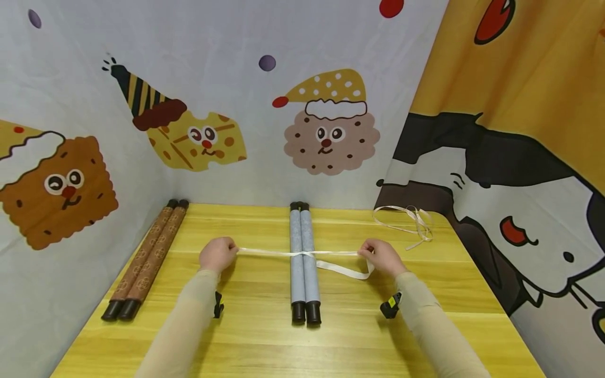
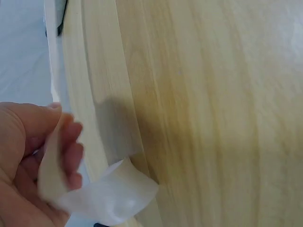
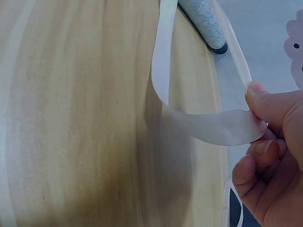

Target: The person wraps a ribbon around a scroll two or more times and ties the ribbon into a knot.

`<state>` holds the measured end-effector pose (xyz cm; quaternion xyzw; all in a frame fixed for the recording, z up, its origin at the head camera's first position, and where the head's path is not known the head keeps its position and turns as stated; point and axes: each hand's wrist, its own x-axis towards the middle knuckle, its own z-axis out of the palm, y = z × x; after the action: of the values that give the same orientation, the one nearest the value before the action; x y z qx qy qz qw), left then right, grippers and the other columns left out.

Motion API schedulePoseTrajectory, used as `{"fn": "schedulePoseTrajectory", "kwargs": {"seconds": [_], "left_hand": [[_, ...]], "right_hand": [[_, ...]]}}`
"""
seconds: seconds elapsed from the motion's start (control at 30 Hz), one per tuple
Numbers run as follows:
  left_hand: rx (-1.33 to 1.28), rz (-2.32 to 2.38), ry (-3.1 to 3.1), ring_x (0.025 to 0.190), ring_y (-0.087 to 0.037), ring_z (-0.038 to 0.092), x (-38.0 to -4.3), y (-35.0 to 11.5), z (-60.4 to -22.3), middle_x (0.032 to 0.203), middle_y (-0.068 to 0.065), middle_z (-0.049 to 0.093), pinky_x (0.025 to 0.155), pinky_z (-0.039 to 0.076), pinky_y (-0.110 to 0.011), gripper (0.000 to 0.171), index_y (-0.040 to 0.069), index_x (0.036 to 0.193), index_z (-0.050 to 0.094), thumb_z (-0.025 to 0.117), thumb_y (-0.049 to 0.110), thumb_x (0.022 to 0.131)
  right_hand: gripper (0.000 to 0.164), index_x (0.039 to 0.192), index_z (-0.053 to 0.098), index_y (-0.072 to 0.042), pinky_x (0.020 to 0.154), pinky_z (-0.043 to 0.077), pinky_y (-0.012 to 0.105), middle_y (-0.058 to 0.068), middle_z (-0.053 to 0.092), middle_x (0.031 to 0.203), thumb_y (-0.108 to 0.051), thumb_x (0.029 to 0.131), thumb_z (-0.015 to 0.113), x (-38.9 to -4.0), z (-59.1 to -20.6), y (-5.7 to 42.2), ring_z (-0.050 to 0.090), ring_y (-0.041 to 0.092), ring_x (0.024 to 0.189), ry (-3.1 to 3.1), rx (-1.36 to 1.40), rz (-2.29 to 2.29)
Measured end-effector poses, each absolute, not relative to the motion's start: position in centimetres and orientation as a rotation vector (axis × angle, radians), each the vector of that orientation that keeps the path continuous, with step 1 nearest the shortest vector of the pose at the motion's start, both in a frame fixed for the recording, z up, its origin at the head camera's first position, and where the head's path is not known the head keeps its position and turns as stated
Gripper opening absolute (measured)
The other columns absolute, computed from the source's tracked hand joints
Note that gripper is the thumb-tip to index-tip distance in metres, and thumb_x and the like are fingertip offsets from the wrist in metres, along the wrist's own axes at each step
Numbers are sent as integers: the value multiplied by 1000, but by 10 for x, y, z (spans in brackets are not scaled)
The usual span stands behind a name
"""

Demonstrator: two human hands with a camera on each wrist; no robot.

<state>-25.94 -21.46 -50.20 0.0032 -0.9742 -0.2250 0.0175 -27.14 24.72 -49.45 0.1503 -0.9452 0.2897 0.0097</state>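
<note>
Two pale blue patterned scrolls (image 1: 303, 278) with dark end knobs lie side by side in the middle of the table. A white ribbon (image 1: 269, 253) crosses over them and meets at a crossing on top. My left hand (image 1: 218, 254) pinches one end between thumb and fingers; its loose tail (image 2: 111, 191) curls below that hand in the left wrist view. To the right, my right hand (image 1: 384, 256) pinches the other end. From those fingers a slack loop of ribbon (image 3: 215, 126) droops back toward the scrolls. Both stretches between hands and scrolls look straight.
Two brown patterned scrolls (image 1: 152, 252) with dark knobs lie along the table's left edge. A loose pale ribbon (image 1: 416, 223) is heaped at the back right of the wooden table (image 1: 350, 336). A cartoon-printed cloth (image 1: 264, 142) hangs behind and at the sides.
</note>
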Motion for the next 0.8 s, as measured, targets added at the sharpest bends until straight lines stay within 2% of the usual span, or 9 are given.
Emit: {"fn": "schedulePoseTrajectory", "kwargs": {"seconds": [0.1, 0.17, 0.27, 0.5, 0.8], "left_hand": [[-5, -666, -3003, 85, -33, 66, -261, -213, -502, 101, -16, 70, 75, 53, -50, 23, 1, 107, 71, 68, 19, 94], [-21, -658, -2981, 98, -38, 65, -262, -211, -502, 111, -20, 68, 83, 51, -53, 30, -2, 116, 69, 67, 19, 94], [-84, -676, -2931, 106, -40, 62, -262, -204, -500, 116, -22, 67, 88, 50, -53, 33, -5, 120, 67, 67, 16, 95], [-313, -732, -2824, 93, -32, 65, -257, -163, -494, 102, -17, 69, 80, 54, -46, 26, -4, 112, 70, 73, 10, 90], [-566, -714, -2868, 78, -21, 59, -258, -121, -499, 84, -7, 64, 75, 51, -38, 18, -1, 99, 75, 78, 9, 84]], "right_hand": [[13, 88, 65, -8, 66, 43, 34, 0, 61, 81, -19, 96, 67, -272, -492, 247, 51, 16, 71, -2947, 470, 896], [12, 88, 66, -8, 65, 44, 34, 1, 62, 82, -18, 96, 67, -273, -492, 248, 52, 16, 71, -2945, 467, 897], [12, 89, 66, -9, 66, 44, 35, 1, 62, 82, -18, 96, 67, -274, -493, 250, 52, 16, 71, -2947, 453, 902], [11, 89, 65, -9, 65, 44, 35, 0, 62, 81, -18, 96, 67, -277, -493, 252, 52, 16, 70, -2935, 455, 902], [12, 88, 65, -9, 65, 44, 35, 0, 62, 81, -18, 96, 67, -278, -493, 251, 51, 16, 69, -2933, 451, 891]]}}
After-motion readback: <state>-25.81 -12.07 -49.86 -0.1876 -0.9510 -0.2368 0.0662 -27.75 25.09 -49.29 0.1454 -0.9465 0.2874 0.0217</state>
